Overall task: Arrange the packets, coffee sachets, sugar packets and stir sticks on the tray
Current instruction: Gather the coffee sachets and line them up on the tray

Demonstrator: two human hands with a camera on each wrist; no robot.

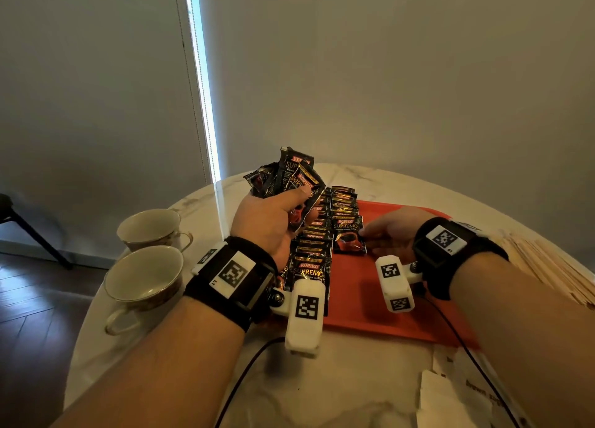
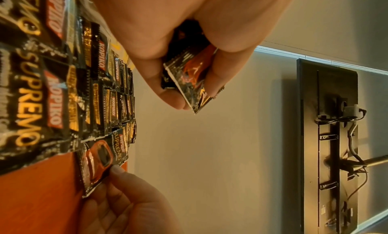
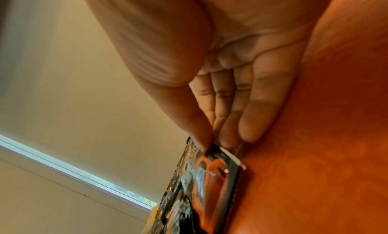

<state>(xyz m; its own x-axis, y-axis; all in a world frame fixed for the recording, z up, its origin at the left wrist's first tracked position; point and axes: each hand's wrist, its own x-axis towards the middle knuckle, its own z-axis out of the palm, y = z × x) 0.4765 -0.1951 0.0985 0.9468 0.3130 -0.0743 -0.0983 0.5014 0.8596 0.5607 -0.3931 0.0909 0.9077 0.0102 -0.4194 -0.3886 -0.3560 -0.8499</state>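
Observation:
My left hand point(image 1: 270, 221) is raised over the left side of the orange tray point(image 1: 386, 298) and grips a bunch of black coffee sachets point(image 1: 289, 173); the left wrist view shows their lower ends point(image 2: 189, 75) between thumb and fingers. Two overlapping rows of sachets point(image 1: 317, 244) lie along the tray's left part. My right hand point(image 1: 386, 231) pinches the near right corner of a single sachet point(image 1: 349, 239) that lies at the near end of the right row. In the right wrist view, thumb and fingertips point(image 3: 231, 141) close on that sachet's edge point(image 3: 208, 179), low against the tray point(image 3: 315, 154).
Two empty teacups point(image 1: 151, 228) point(image 1: 143, 276) stand on the marble table left of the tray. A pile of wooden stir sticks point(image 1: 547, 266) lies to the right. White paper packets point(image 1: 457, 395) sit at the near right. Cables run from my wrists across the table.

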